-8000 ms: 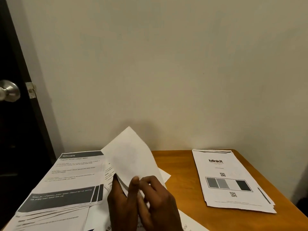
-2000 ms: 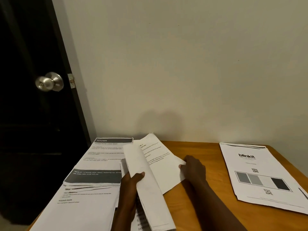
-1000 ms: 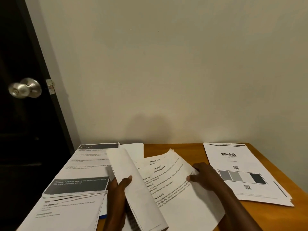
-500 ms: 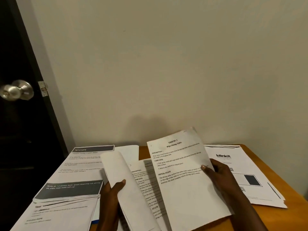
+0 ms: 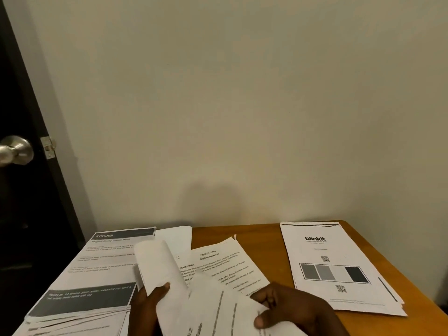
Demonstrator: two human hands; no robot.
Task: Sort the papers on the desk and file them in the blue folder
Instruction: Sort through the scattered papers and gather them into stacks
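My right hand (image 5: 293, 309) pinches one sheet (image 5: 218, 311), my left hand (image 5: 148, 304) grips the bundle (image 5: 157, 265); the blinkit pile (image 5: 334, 267) lies at two o'clock from the right hand.

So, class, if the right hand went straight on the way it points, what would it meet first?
The right hand points left, pinching a sheet; it would likely meet the curled-back pages in the left hand first, though depth is unclear.

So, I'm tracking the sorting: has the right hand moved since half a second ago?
Yes. The right hand has dropped toward the person, now clear of the white blinkit-printed paper stack it overlapped before.
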